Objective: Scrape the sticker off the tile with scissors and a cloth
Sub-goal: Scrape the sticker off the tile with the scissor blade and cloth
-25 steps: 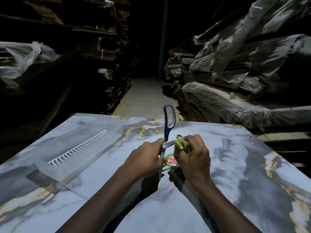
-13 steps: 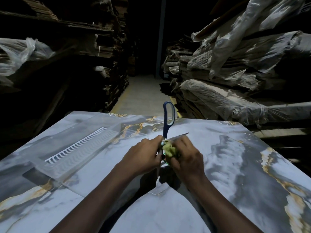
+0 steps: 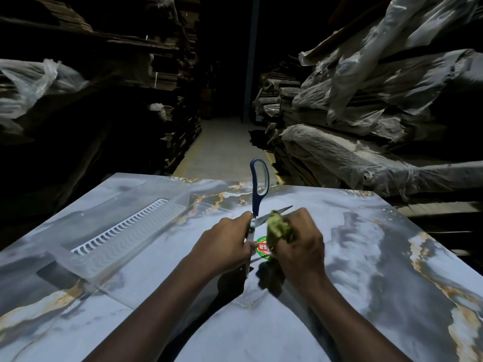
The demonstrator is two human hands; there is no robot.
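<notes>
A grey marble tile [image 3: 366, 257] with gold veins lies flat in front of me. A round red, green and white sticker [image 3: 262, 248] sits on it between my hands, partly hidden. My left hand [image 3: 222, 246] grips blue-handled scissors [image 3: 257, 194] near the pivot, spread wide: one handle loop points away from me, one blade points right, the other blade runs down toward me. My right hand [image 3: 300, 246] grips a crumpled yellow-green cloth [image 3: 278, 227] against the right-pointing blade, just above the sticker.
A clear plastic tray [image 3: 117, 231] with a white slotted insert lies on the tile's left part. Beyond the tile a concrete aisle [image 3: 222, 147] runs between dark stacks of cartons on the left and plastic-wrapped stacks [image 3: 366, 126] on the right.
My right hand with the cloth has slid right and up along the blade, uncovering the sticker that it hid half a second ago. The left hand keeps its hold on the scissors.
</notes>
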